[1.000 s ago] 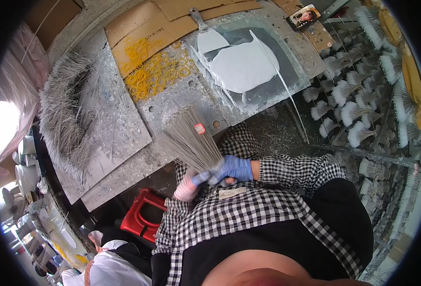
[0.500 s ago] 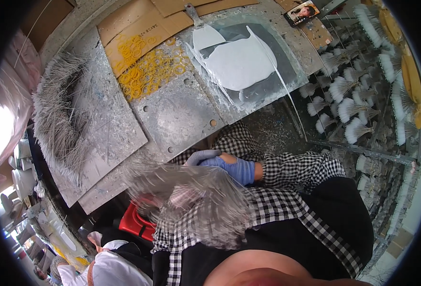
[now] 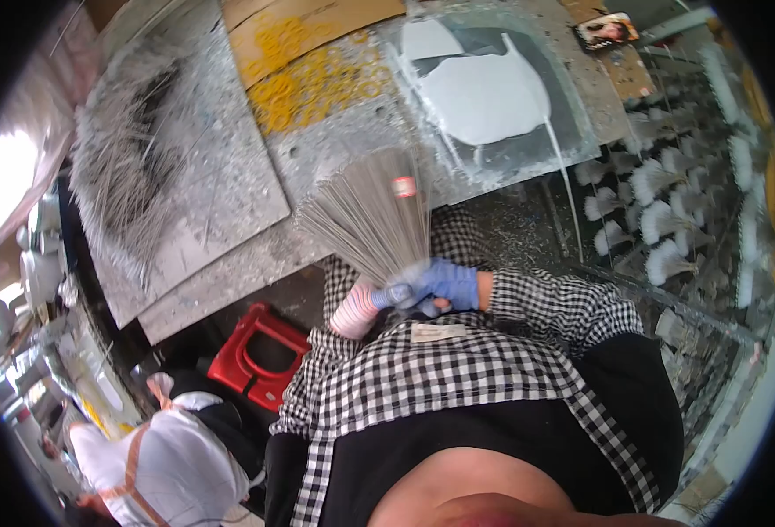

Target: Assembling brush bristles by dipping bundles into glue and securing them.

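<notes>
A fanned bundle of thin grey bristles (image 3: 371, 218) stands upright over the near edge of the spattered grey worktable (image 3: 229, 189). My right hand (image 3: 447, 284), in a blue glove, grips the bundle's base from the right. My left hand (image 3: 354, 309), in a pink glove, wraps around the base just below and to the left. Both hands sit close to my chest, with checked sleeves behind them. A small red and white mark shows near the top of the fan.
A loose heap of bristles (image 3: 128, 154) lies at the table's left. Yellow rings (image 3: 317, 79) are scattered on cardboard at the back. A white paste puddle (image 3: 484, 92) sits on a plate. Racks of white brush heads (image 3: 659, 202) stand right. A red stool (image 3: 255, 351) and another person (image 3: 168, 457) are lower left.
Half a second ago the bundle swung down in a blur toward my chest. Now it is raised again and fanned out over the table edge, still in both hands.
</notes>
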`<state>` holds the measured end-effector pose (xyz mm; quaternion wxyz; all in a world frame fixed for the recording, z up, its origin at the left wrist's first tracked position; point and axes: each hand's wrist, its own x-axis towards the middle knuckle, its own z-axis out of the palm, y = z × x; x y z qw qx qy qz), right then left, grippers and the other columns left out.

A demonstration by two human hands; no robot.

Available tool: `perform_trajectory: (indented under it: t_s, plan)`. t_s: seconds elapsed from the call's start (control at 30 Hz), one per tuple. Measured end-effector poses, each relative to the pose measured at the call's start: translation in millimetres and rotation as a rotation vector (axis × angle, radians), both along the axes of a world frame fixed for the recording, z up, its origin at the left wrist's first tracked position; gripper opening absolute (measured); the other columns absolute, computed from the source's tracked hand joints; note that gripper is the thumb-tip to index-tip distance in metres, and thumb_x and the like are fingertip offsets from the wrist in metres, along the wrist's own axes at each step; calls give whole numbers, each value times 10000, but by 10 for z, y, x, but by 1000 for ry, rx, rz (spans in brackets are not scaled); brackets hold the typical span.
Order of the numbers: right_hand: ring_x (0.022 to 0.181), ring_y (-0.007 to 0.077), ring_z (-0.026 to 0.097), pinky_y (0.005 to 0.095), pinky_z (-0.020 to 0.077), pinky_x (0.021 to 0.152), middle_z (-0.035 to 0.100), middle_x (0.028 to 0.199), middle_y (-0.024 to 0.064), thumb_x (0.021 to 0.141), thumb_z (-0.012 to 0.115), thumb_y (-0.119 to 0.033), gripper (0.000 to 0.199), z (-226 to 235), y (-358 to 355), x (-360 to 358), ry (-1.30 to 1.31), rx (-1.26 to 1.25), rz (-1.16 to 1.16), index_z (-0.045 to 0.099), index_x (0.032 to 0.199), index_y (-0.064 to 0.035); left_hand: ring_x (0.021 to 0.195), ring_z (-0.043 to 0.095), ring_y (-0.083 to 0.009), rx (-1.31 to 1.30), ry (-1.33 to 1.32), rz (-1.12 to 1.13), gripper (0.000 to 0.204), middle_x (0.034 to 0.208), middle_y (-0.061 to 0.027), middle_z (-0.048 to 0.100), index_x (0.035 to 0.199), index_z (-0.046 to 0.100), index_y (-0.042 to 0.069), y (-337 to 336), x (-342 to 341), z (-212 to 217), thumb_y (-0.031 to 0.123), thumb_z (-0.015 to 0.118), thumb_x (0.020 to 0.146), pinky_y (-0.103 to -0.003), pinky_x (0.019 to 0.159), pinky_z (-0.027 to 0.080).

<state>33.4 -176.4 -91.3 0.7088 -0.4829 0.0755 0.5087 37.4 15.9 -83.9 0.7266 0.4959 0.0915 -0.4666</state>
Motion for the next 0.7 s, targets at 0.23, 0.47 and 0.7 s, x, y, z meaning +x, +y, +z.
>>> perform_trajectory:
  t_s: [0.23,0.47,0.7]
  plan:
    - [974,206,686,338,577,728,671,1116,117,823,821,-390,597,40,-173,74,171,202,17,605,1256,-42,1132,632,-266,-257,108,51,704,1249,-164,641,1382,512,-7,-27,176,-334,321,780,820,-390,971,537]
    - [962,228,730,347,607,700,707,1091,129,846,817,-240,505,287,-51,154,71,77,10,600,1244,-17,1052,639,-220,-21,-170,112,691,1151,-109,656,1294,550,8,-147,142,-13,433,819,819,-362,915,541]
    - [701,188,690,279,604,635,708,879,110,817,831,-293,544,-5,-26,34,-172,-150,182,597,1210,1,1160,589,-231,81,-324,0,850,1301,-122,588,1382,481,27,-110,97,135,389,898,735,-398,970,525]
